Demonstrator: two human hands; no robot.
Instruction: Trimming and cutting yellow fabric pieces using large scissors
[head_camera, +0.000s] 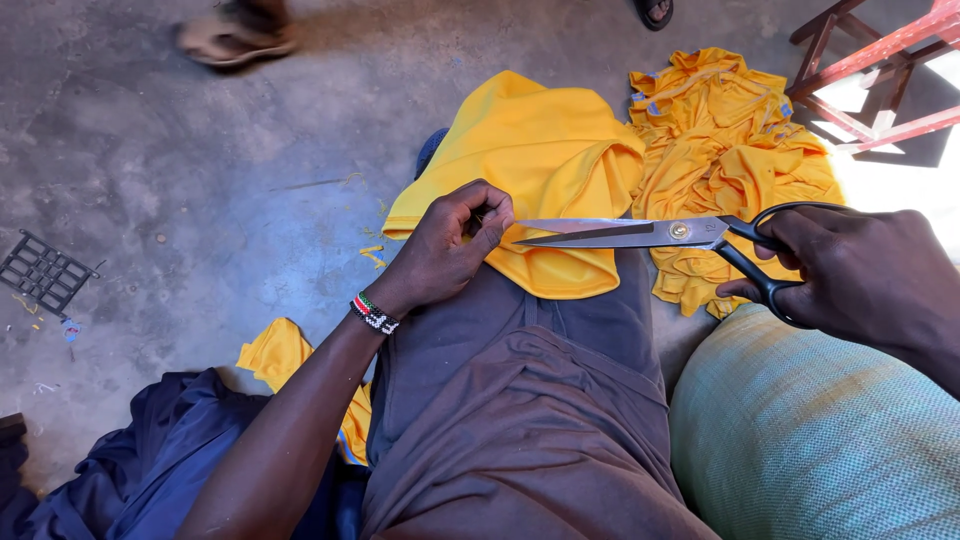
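- Sitting with the work on my lap, I see at the far left a small black grid piece (44, 272) lying on the concrete floor (200, 150), well apart from me.
- Lower left, a dark blue cloth (150, 460) is heaped beside my leg, and a yellow scrap (275, 352) lies just next to it.
- My left hand (445, 250) is clenched, and its fingers (490, 215) pinch the edge of the yellow garment (540, 150), which is draped over my knee.
- The scissors (640, 234) lie level above the garment's lower fold; the blades are only slightly apart and the tips point at my left fingers, very near to them.
- My right hand (860, 275) grasps the black handles, with fingers through the loops.
- Behind the scissors, a pile of more yellow garments (730, 150) lies on the floor; a green woven sack (800, 430) is beside my right leg, and a red wooden frame (880, 60) stands at the top right.
- I judge the main risk is the tips: if I push the blades forward while my left fingers stay so close, I could nick them.
- Also, the cloth is folded double, so the blades might catch the under layer or my trousers (520, 400) if I do not lift the edge.
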